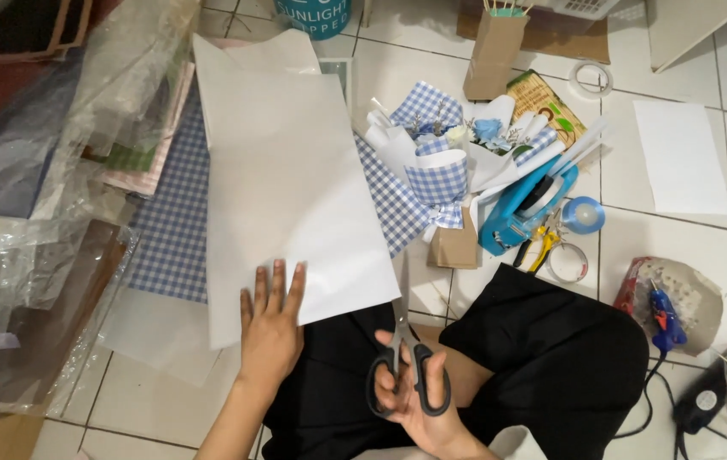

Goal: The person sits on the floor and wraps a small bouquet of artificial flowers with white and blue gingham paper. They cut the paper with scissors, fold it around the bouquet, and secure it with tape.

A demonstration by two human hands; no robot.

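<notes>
My left hand (271,319) lies flat, fingers spread, on the near edge of a large white paper sheet (291,179) spread over blue gingham paper (178,221) on the tiled floor. My right hand (419,396) grips black-handled scissors (408,362) over my lap, with the blades pointing up at the sheet's near right corner. A small bouquet (448,153) wrapped in blue gingham and white paper lies just right of the sheet.
A blue tape dispenser (521,209), ribbon roll (583,215), tape rings (568,262) and yellow-handled pliers (542,247) sit by my knee. A blue glue gun (663,317) rests at right. Stacked wrapping sheets in plastic (48,170) fill the left. A brown paper bag (494,53) stands behind.
</notes>
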